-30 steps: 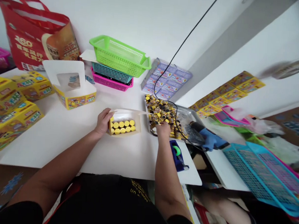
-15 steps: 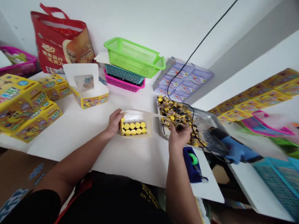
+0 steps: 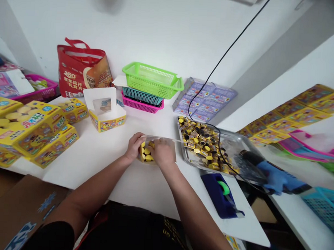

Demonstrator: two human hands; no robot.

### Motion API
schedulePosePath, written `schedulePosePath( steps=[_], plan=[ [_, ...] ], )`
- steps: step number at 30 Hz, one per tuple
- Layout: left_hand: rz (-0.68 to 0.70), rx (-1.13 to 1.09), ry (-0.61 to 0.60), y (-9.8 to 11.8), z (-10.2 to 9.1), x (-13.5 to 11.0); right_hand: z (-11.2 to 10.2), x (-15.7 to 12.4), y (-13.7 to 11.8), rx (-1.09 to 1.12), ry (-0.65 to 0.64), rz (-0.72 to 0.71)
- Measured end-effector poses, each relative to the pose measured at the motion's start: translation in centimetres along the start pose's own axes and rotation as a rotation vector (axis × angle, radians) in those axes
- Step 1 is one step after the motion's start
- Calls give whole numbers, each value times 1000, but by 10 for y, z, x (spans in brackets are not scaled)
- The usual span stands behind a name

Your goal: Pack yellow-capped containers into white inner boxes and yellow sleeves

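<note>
My left hand [image 3: 134, 146] is closed on the left edge of an open cardboard box [image 3: 171, 146], its fingers wrapped round the wall. Small yellow-lidded tubs [image 3: 147, 151] stand in rows inside. Over the box, my right hand [image 3: 163, 153] reaches down with curled fingers around a small tub [image 3: 151, 143], whose printed side shows by the fingertips; the hand hides much of the box. To the right, a metal tray [image 3: 186, 157] holds a heap of similar small tubs [image 3: 199, 139], some with dark ends up.
Filled yellow boxes [image 3: 42, 125] are stacked at left, near an open window-lid box [image 3: 109, 120]. Behind are stacked baskets [image 3: 152, 80] and a red bag [image 3: 83, 71]. A blue tape dispenser [image 3: 221, 197], heat-gun-like blue tool [image 3: 278, 174] and black cable [image 3: 220, 142] lie at right.
My right hand has moved left from the tray into the box, carrying a small tub. My left hand still holds the box edge. The camera view has shifted.
</note>
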State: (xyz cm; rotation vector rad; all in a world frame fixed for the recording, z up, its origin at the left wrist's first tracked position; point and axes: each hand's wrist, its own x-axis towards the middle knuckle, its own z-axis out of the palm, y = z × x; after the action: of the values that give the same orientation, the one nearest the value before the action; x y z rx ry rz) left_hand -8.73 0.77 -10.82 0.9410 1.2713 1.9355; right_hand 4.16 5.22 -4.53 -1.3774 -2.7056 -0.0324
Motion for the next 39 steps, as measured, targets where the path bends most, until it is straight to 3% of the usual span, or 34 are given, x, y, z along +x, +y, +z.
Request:
schedulePosePath(
  steps=[8,10,13,15,17,18,20,22,24,27,31,34,35,37,39],
  plan=[
    [-9,-89,-2,-3,2,-1,18,3,5,320,33,-87],
    [-16,-102,-6,-1,2,-2,26,-6,14,416,163,-147],
    [-47,-135,47,2,4,-1,32,-26,43,528,502,-196],
    [-66,-140,110,3,5,0,32,-34,72,538,733,-82],
    [-71,-142,148,4,7,1,28,-30,108,492,837,182],
    [-75,-150,152,4,8,1,25,-23,125,433,775,329],
    [-88,-173,150,4,8,1,20,-2,157,283,474,556],
    [-98,-193,147,3,8,1,16,21,178,166,171,626],
    [-93,-198,145,1,8,3,16,40,188,134,50,616],
    [-81,-190,140,0,7,5,16,54,193,126,-2,610],
    [-66,-197,127,-4,6,6,16,36,192,111,-19,645],
    [-62,-186,107,-9,5,5,21,3,179,209,254,665],
    [-64,-182,98,-11,4,5,24,-10,169,286,394,618],
    [-65,-179,83,-13,3,4,30,-31,141,437,577,364],
    [-58,-179,67,-13,3,2,33,-43,105,478,564,43]
  ],
)
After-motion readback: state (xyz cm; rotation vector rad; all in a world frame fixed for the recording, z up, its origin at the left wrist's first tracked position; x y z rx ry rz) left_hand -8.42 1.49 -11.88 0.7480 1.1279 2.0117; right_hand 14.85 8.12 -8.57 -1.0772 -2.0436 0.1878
